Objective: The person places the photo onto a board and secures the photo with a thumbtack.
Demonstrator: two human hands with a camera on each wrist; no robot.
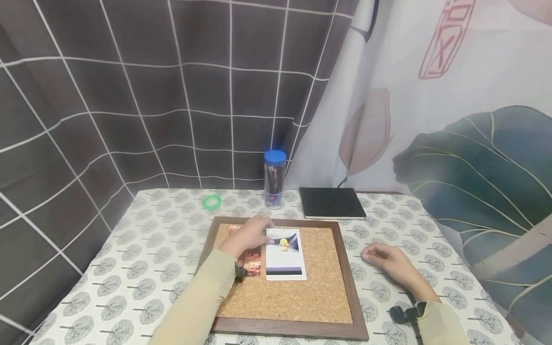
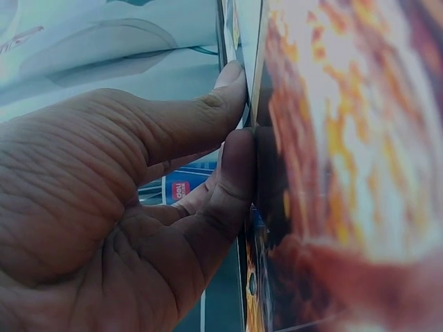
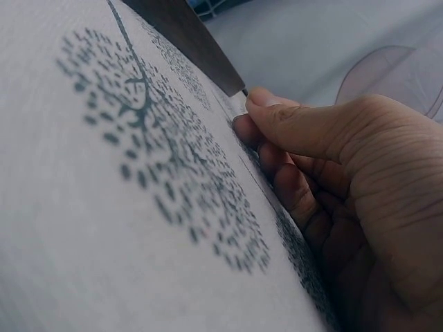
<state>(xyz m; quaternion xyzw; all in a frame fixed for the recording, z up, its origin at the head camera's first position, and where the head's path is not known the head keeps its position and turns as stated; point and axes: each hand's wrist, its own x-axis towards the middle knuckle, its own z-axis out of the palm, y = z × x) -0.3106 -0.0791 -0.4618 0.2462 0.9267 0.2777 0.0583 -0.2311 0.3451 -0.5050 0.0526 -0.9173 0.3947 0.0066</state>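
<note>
My left hand [image 1: 251, 235] reaches over the cork board [image 1: 319, 292]. Its thumb and fingertips touch the upper left corner area of a white-bordered photo card [image 1: 283, 261] with a small yellow figure. Beneath that wrist lies a reddish-orange picture card [image 1: 253, 265], partly covered by the hand; its flame-like print [image 2: 353, 124] fills the right of the left wrist view. The left thumb and fingers [image 2: 239, 162] meet the board's surface slightly apart. To the right of the frame, my right hand [image 1: 390, 261] rests loosely curled on the tablecloth, holding nothing.
Dark wood frames [image 1: 280, 327] the cork board. Behind it stand a clear tube of pens with a blue lid [image 1: 274, 179], a green tape roll [image 1: 212, 202] and a black notebook [image 1: 332, 202]. Tree-patterned cloth [image 1: 142, 287] covers the table; curtains [image 1: 207, 96] hang behind.
</note>
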